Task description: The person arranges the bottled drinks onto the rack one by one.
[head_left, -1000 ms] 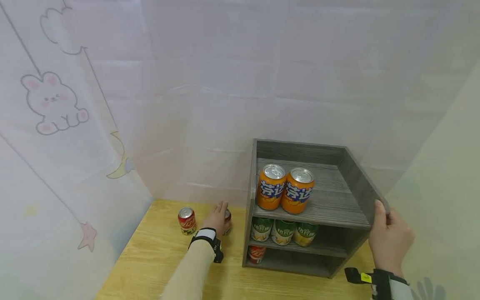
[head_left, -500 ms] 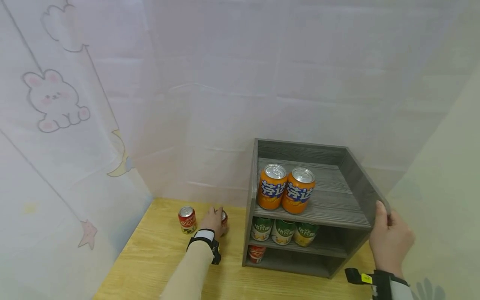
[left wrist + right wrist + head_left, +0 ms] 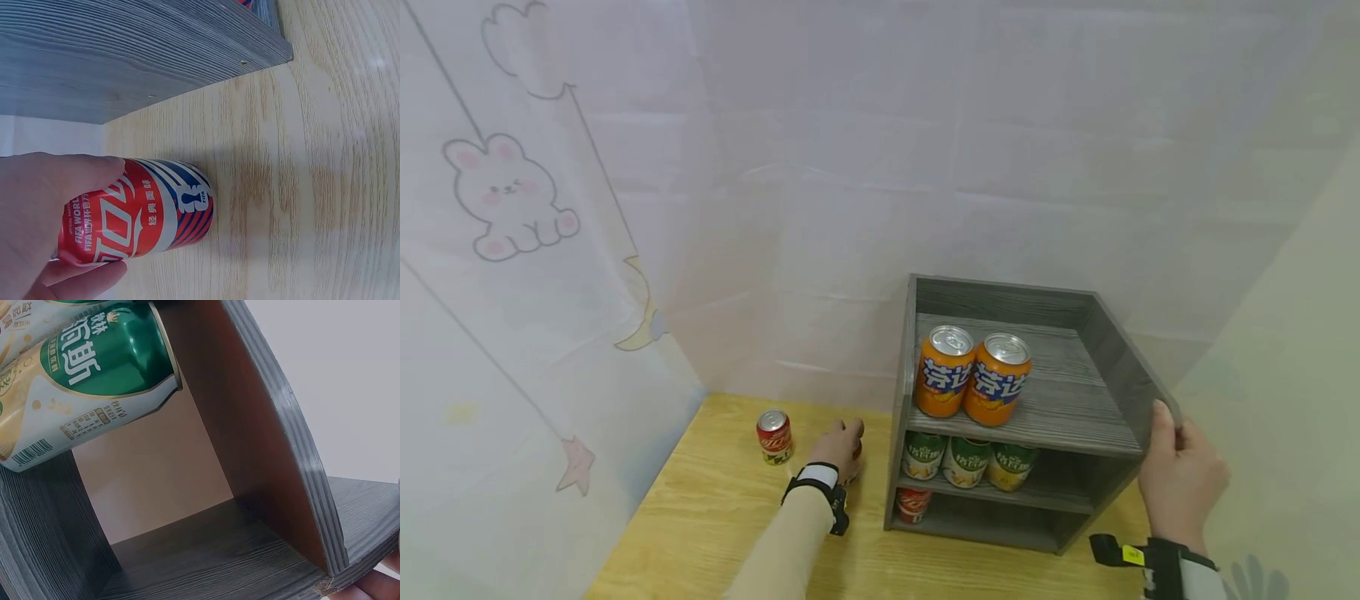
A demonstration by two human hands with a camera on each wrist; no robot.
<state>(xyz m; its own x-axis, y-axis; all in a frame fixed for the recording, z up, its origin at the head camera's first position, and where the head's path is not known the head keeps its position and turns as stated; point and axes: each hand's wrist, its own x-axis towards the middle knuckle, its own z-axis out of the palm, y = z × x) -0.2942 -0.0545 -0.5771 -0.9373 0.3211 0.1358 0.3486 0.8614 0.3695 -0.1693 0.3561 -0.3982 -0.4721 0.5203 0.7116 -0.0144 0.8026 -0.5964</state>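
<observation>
My left hand [image 3: 838,446] grips a red cola can [image 3: 134,219] with blue and white stripes at its base, left of a grey wooden shelf [image 3: 1075,392]. In the left wrist view, thumb and fingers wrap the can's upper part; in the head view the hand mostly hides it. My right hand [image 3: 1183,475] grips the shelf's right side panel at its front edge. Two orange soda cans [image 3: 970,383] stand at the left of the top level. Several green-and-white cans [image 3: 966,462] line the middle level. One red can [image 3: 913,505] stands bottom left.
Another red cola can [image 3: 774,437] stands on the wooden table [image 3: 700,517], left of my left hand. A pale curtain [image 3: 812,208] hangs behind the table and along both sides. The shelf's side panel [image 3: 156,56] rises close to the held can.
My left hand's fingers have curled around the red can. Hand and can first shifted slightly left, then back right toward the shelf. The right hand stays on the shelf's side panel.
</observation>
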